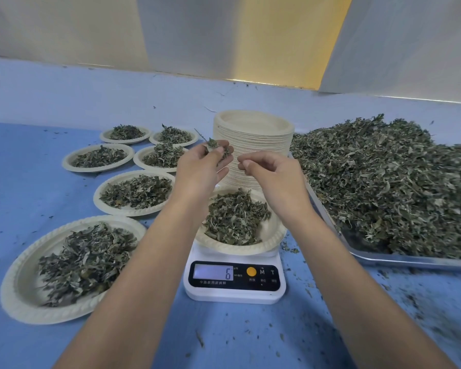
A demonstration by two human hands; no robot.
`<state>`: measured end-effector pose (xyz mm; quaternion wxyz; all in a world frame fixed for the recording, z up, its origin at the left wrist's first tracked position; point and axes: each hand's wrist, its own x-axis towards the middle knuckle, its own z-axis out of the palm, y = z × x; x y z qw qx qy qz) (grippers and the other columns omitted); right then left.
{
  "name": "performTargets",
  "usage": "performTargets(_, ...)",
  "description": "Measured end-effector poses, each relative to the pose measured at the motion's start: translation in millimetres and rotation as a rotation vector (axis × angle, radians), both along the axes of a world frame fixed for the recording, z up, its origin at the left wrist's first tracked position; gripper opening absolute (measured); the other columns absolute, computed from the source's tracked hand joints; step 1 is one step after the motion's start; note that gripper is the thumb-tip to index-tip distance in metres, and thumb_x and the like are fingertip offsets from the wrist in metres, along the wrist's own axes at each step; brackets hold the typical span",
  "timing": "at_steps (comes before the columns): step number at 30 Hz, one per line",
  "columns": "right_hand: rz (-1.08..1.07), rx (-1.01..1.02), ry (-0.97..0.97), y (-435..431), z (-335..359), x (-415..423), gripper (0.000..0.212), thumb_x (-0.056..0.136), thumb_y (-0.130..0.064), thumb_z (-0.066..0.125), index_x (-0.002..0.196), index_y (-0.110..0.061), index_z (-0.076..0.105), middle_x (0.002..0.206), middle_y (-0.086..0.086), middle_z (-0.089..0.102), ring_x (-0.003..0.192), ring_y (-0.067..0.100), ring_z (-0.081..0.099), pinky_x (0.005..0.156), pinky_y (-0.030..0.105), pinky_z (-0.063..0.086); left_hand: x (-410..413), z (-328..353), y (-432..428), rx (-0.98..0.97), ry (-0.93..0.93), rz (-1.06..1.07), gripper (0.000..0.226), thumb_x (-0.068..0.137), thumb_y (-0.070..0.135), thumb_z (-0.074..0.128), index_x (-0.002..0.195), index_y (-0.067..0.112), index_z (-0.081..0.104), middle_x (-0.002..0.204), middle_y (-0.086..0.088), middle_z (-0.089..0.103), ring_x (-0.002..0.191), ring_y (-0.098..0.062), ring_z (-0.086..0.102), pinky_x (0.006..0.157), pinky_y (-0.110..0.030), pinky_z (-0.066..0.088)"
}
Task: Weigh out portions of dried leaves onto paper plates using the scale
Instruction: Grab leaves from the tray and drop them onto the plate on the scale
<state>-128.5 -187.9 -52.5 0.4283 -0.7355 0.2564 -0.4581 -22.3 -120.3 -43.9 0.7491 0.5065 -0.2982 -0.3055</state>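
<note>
Your left hand (205,166) is raised above the far side of the scale (234,291), palm turned up, with its fingers curled round a small clump (215,144) of dried leaves. Your right hand (266,171) hangs just beside it, also over the scale's far edge. The two are close but not touching. Its thumb is pressed to the curled forefinger, and you cannot tell whether anything is pinched there.

On the scale sits a plate (273,237) with a loose mound of leaves (234,219) in it. The display (213,271) on the scale's near face shows 6.

Directly behind the scale stands a tall stack (253,134) of plates. To the scale's right lies a metal tray (399,259), its near corner close to the scale, piled with a large heap (383,182) of leaves. To the scale's left, six filled plates (97,198) run in a loose row from near to far. Leaf crumbs are scattered over the blue table (224,339), thickest to the right of the scale.
</note>
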Motion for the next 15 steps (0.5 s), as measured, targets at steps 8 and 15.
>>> performTargets(8, -0.006, -0.013, 0.034, 0.5, -0.9, 0.2, 0.017, 0.083, -0.007, 0.068, 0.084, -0.024, 0.072, 0.081, -0.010, 0.070, 0.077, 0.002, 0.063, 0.076, 0.019, 0.052, 0.0, -0.7, 2.1, 0.011, -0.010, -0.012, 0.018, 0.098, 0.012, 0.044, 0.094, 0.019, 0.061, 0.108, -0.003, 0.067, 0.101, -0.010, 0.065, 0.082, -0.020, 0.052)
performTargets(15, 0.102, 0.064, -0.055, 2.2, -0.5, 4.7, 0.019, 0.084, -0.013, 0.070, 0.102, -0.020, 0.070, 0.093, -0.006, 0.072, 0.090, 0.003, 0.067, 0.083, 0.022, 0.053, -4.1, -1.6, -2.1, 0.063, -0.081, -0.069, 0.018, 0.098, 0.018, 0.046, 0.094, 0.018, 0.064, 0.092, 0.001, 0.067, 0.090, -0.012, 0.062, 0.088, -0.027, 0.051)
